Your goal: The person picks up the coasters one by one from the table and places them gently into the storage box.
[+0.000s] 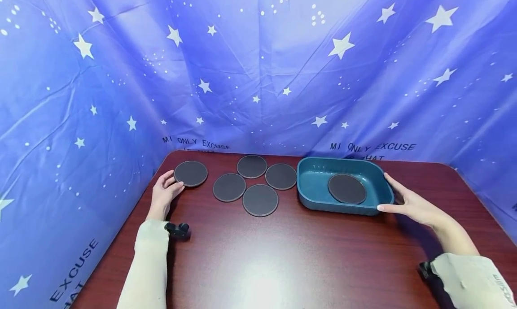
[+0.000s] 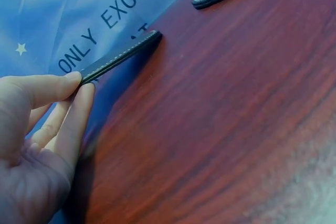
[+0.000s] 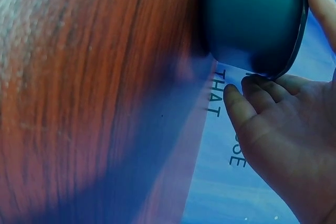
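My left hand (image 1: 164, 191) pinches the edge of a round black coaster (image 1: 190, 173) between thumb and fingers at the table's left side. In the left wrist view this coaster (image 2: 121, 56) has pale stitching round its rim and appears raised off the wood. At the right, my right hand (image 1: 416, 206) touches the end of a teal rectangular bin (image 1: 319, 206), thumb by the near corner and fingers along the end wall. Seen from the right wrist, its fingers (image 3: 239, 106) are extended against the bin. One black coaster (image 1: 347, 189) lies flat inside the bin.
Several more black coasters (image 1: 260, 200) lie in a cluster between the left hand and the bin. The reddish wooden table (image 1: 307, 250) meets a blue star-printed cloth (image 1: 258, 76) at its back and sides.
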The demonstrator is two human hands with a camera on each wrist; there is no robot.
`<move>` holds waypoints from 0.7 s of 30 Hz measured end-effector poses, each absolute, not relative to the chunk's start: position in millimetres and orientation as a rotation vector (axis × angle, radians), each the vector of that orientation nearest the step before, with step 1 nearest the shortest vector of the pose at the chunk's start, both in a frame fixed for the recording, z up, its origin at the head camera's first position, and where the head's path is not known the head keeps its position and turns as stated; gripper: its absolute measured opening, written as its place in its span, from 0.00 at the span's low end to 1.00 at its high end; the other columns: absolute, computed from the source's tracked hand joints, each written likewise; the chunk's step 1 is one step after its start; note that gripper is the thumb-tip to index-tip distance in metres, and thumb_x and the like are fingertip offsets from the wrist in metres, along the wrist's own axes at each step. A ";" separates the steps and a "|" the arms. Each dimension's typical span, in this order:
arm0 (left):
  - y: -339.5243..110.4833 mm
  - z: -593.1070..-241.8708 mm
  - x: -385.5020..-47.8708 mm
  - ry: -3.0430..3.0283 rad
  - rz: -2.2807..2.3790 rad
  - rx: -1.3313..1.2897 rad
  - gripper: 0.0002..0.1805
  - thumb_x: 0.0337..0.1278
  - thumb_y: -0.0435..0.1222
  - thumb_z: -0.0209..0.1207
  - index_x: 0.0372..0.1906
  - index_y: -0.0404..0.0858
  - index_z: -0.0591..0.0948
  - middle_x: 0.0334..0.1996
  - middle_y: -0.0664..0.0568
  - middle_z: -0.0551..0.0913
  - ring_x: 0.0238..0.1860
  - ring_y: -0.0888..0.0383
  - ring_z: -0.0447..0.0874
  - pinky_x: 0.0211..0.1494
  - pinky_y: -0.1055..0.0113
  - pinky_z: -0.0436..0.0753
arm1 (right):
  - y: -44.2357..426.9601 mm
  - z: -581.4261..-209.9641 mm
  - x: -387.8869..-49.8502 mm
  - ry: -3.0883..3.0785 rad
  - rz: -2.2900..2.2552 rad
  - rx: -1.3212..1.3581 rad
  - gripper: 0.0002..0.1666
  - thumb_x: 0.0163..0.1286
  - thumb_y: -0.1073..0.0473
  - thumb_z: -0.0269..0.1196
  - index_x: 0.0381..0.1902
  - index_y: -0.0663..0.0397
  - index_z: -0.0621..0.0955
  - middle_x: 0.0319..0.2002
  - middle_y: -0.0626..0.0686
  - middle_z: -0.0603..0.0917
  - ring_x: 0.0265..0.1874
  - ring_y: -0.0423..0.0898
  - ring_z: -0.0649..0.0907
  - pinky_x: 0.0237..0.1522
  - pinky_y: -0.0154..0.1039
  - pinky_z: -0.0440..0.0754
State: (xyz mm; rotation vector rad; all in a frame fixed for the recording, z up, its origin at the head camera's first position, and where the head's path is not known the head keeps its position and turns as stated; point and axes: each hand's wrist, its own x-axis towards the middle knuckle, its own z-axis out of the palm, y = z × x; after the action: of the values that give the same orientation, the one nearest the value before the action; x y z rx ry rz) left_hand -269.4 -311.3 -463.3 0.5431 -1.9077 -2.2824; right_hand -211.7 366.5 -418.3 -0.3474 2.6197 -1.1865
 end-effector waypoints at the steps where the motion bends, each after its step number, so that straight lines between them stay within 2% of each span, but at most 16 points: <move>1: -312.1 -462.9 -269.7 -1.901 -2.298 0.549 0.41 0.60 0.20 0.59 0.76 0.40 0.59 0.40 0.62 0.79 0.31 0.70 0.85 0.40 0.77 0.86 | 366.1 -418.0 -212.0 2.622 -1.186 -0.348 0.62 0.69 0.55 0.65 0.80 0.54 0.33 0.78 0.71 0.38 0.70 0.80 0.54 0.46 0.09 0.63; 5: -314.2 -458.8 -270.4 -1.845 -2.357 0.570 0.40 0.63 0.21 0.57 0.77 0.42 0.59 0.40 0.64 0.80 0.33 0.71 0.85 0.43 0.76 0.86 | 365.2 -417.2 -211.9 2.620 -1.190 -0.335 0.62 0.68 0.55 0.66 0.80 0.52 0.34 0.79 0.70 0.39 0.70 0.79 0.54 0.46 0.09 0.63; 11: -311.4 -450.7 -268.5 -1.678 -2.506 0.550 0.40 0.63 0.20 0.56 0.78 0.41 0.58 0.40 0.61 0.82 0.35 0.67 0.85 0.45 0.73 0.87 | 365.3 -419.7 -208.9 2.614 -1.194 -0.338 0.62 0.68 0.56 0.66 0.80 0.53 0.34 0.78 0.71 0.40 0.70 0.79 0.54 0.46 0.09 0.64; 21: -268.5 -436.9 -278.9 -1.640 -2.628 0.328 0.36 0.66 0.18 0.50 0.77 0.37 0.57 0.37 0.61 0.85 0.36 0.68 0.86 0.44 0.74 0.87 | 365.8 -415.8 -211.7 2.613 -1.167 -0.322 0.62 0.69 0.53 0.65 0.80 0.49 0.32 0.79 0.68 0.37 0.72 0.77 0.51 0.46 0.08 0.61</move>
State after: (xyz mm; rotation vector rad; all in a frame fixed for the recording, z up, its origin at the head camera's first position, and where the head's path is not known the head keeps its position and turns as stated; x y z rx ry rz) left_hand -278.9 -268.5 -436.9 0.3283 -1.6396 -2.6278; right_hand -211.7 365.8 -415.8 -0.3222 2.6130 -1.1666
